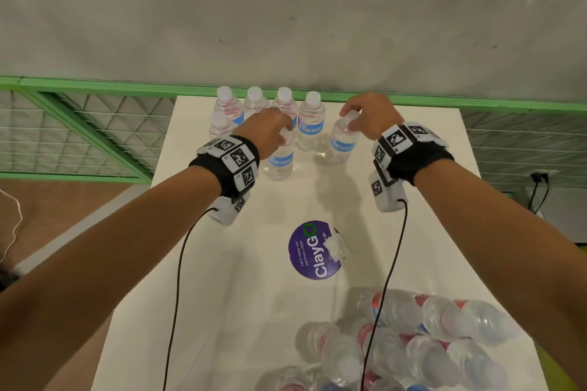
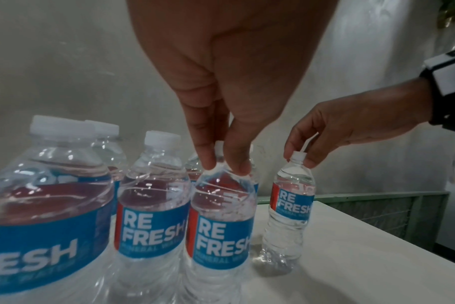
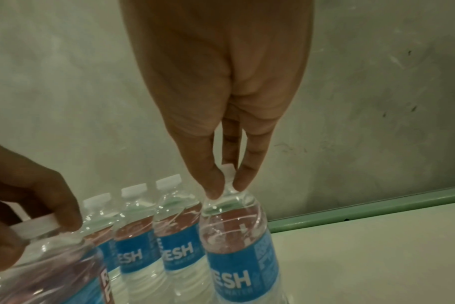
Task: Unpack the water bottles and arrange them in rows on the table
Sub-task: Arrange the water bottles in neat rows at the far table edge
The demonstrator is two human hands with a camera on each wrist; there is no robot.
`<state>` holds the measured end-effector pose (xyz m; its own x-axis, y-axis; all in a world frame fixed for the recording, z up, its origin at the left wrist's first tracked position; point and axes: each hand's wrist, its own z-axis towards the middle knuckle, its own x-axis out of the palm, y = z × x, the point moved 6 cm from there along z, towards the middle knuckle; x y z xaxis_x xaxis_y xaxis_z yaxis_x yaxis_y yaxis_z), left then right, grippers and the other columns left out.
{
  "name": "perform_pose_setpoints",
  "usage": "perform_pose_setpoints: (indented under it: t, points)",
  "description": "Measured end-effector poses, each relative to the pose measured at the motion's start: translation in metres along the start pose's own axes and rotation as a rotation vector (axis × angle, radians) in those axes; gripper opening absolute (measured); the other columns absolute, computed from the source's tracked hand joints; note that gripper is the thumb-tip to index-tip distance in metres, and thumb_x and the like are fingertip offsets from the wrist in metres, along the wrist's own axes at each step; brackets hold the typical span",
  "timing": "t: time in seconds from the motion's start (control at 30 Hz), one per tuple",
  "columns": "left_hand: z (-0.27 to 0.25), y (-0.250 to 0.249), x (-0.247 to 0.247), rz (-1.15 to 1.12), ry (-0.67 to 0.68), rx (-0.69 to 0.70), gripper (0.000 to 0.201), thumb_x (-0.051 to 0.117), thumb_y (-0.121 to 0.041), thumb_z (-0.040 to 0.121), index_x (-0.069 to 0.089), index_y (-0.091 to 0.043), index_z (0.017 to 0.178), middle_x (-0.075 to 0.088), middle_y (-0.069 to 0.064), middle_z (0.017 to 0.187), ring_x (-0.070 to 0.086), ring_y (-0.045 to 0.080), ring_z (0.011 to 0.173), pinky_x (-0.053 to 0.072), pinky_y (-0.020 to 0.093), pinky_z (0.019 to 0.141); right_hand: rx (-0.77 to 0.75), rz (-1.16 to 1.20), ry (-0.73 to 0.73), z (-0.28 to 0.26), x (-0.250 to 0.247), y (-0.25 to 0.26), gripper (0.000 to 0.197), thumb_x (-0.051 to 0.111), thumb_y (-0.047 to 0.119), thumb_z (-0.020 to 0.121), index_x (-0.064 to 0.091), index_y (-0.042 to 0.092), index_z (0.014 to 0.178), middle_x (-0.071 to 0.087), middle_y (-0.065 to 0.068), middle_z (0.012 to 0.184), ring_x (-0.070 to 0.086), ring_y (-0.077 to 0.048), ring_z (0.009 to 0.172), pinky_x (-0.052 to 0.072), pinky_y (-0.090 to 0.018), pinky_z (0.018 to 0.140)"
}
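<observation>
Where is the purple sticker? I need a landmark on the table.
In the head view the purple sticker lies mid-table, between the standing bottles at the far edge and the wrapped pack nearest the person.

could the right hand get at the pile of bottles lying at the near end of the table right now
Probably not yet. The right hand pinches the cap of an upright bottle at the far end. The pile of bottles lies uncovered below the forearm, so once that bottle is released the way back looks free.

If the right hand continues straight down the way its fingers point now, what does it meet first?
The right hand already pinches the cap of its water bottle, so going down presses that bottle onto the white table. Whether its base already rests there is unclear.
</observation>
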<state>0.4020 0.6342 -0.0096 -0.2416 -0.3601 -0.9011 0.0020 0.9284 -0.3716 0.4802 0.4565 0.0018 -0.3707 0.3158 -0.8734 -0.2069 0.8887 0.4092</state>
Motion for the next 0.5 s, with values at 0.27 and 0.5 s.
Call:
perform_pose_setpoints:
  t: [0.27, 0.5]
  points:
    - [0.017, -0.003, -0.007, 0.022, -0.031, 0.023, 0.032, 0.058, -0.005, 0.087, 0.059, -0.009, 0.119, 0.054, 0.017, 0.124, 0.052, 0.033, 0.114, 0.04, 0.037, 0.092, -0.012, -0.01, -0.017, 0.024, -0.005, 0.004, 0.034, 0.065, -0.001, 0.079, 0.069, 0.013, 0.11, 0.061, -0.009, 0.12, 0.055, -0.024, 0.101, 0.037, -0.022, 0.079]
    - [0.019, -0.003, -0.012, 0.015, -0.042, 0.027, 0.033, 0.058, -0.005, 0.087, 0.057, -0.009, 0.121, 0.054, 0.016, 0.124, 0.052, 0.033, 0.113, 0.041, 0.036, 0.09, -0.039, 0.017, -0.016, 0.029, -0.008, 0.008, 0.035, 0.065, -0.002, 0.078, 0.07, 0.011, 0.11, 0.064, -0.011, 0.117, 0.049, -0.019, 0.088, 0.037, -0.021, 0.077]
